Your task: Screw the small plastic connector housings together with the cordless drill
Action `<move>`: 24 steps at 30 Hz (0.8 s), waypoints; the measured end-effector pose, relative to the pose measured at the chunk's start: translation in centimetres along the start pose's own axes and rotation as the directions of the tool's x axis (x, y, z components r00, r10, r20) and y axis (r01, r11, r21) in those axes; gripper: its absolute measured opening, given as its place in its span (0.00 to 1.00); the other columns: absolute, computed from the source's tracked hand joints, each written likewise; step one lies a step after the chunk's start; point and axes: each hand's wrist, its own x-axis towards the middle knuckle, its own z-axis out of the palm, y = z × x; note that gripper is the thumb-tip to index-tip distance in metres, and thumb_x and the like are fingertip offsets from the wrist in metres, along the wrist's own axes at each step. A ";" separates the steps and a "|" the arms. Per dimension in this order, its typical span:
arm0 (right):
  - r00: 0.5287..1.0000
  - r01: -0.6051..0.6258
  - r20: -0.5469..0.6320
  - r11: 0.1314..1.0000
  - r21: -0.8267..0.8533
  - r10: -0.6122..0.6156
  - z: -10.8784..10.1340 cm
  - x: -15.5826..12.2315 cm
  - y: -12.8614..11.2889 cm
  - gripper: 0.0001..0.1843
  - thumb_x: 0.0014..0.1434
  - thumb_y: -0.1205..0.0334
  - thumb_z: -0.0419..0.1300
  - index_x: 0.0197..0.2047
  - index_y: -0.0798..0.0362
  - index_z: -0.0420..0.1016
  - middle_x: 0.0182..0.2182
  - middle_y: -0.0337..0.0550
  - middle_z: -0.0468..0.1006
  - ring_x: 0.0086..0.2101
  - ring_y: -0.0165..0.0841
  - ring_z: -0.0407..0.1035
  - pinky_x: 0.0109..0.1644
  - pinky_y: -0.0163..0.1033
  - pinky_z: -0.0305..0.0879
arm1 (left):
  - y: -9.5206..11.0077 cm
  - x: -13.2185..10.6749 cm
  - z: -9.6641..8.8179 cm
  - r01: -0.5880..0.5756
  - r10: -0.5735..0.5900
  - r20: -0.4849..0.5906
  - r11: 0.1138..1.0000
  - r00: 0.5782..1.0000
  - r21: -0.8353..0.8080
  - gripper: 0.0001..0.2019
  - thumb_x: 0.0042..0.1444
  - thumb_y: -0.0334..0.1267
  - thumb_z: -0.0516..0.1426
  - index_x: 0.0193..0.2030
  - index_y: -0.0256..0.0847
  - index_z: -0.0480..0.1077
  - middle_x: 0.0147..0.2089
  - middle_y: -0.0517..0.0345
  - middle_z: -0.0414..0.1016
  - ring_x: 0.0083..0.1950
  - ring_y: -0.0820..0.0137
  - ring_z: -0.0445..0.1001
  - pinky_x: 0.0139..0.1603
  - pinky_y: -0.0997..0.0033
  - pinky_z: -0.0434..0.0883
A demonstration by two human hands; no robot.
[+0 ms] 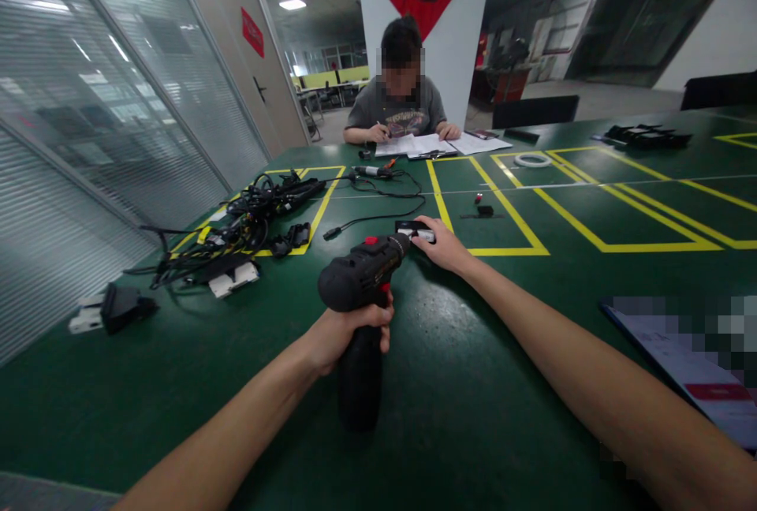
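Left hand [356, 326] grips drill [362, 278] round its handle [359, 385]: probably heavy, stiff; best hold. Right hand [442, 244] clasps small block [405, 225] at drill's 1 o'clock, likely light, rigid.

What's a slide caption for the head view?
Left grip holds a black power drill aimed toward a small black-and-white part in the right grip, at a green table.
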 end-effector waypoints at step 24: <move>1.000 -0.005 0.000 1.000 -0.001 0.005 -0.1 -0.1 -0.2 0.24 0.61 0.56 0.60 0.60 0.50 0.69 0.52 0.50 0.72 0.52 0.43 0.70 0.60 0.49 0.65 | 0.3 -0.1 0.2 -0.022 0.022 0.009 1.000 1.000 0.009 0.14 0.45 0.37 0.64 0.38 0.36 0.67 0.30 0.61 0.71 0.23 0.75 0.72 0.28 0.73 0.66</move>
